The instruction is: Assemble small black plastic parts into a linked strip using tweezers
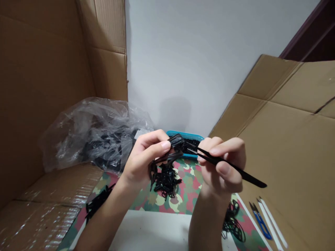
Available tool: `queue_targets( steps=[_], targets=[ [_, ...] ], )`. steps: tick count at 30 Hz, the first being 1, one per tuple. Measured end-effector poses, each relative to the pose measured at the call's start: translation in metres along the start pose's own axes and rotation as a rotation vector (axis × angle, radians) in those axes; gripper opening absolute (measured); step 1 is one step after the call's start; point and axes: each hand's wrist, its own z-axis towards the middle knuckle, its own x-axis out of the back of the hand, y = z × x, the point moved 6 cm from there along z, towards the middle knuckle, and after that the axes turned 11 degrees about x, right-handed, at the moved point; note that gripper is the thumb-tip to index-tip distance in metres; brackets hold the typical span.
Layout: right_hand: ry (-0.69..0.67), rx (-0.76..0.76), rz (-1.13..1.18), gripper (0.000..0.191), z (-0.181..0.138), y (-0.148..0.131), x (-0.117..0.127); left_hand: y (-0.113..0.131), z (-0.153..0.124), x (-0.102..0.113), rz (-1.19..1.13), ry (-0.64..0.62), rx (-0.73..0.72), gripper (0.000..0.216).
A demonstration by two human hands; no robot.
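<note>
My left hand [143, 155] pinches a glossy black looped strip [176, 140] between thumb and fingers, and dark strips hang below its palm. In my right hand [222, 164] is a pair of black tweezers [246, 176], gripped between thumb and fingers and pointing left. The tweezers' two tips look slightly apart, close to the right end of the strip; whether they touch it I cannot tell. Behind both hands stands a blue tray [183, 133] of small black pieces, partly hidden. Below my left hand lies a tangled black pile [167, 181].
A clear plastic bag [104, 118] with black items sits at left. Black strips [101, 200] and black loops [232, 223] lie on the camouflage cloth [191, 170], beside a white sheet [151, 228]. Blue thread snips [261, 223] and white sticks [273, 223] rest right. Cardboard [288, 146] flanks both sides.
</note>
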Motion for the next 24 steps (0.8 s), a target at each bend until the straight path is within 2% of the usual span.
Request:
queue_targets(
  steps=[4, 9, 14, 19, 24],
  targets=[
    [-0.068, 0.000, -0.057, 0.018, -0.001, -0.002, -0.001, 0.001, -0.001, 0.000, 0.018, 0.003, -0.019, 0.030],
    [-0.114, -0.022, -0.281, 0.032, -0.004, -0.010, -0.001, 0.004, -0.002, 0.002, 0.109, 0.044, -0.085, 0.031],
    [-0.192, 0.068, -0.449, 0.031, -0.003, -0.024, -0.009, 0.004, -0.003, 0.001, 0.189, 0.046, -0.101, 0.033],
    [-0.232, 0.145, -0.544, 0.029, -0.003, -0.029, -0.018, 0.003, -0.003, -0.001, 0.228, 0.018, -0.101, 0.035],
    [-0.285, 0.190, -0.583, 0.027, -0.003, -0.031, -0.025, 0.004, -0.004, 0.001, 0.213, 0.047, -0.134, 0.033]
  ],
)
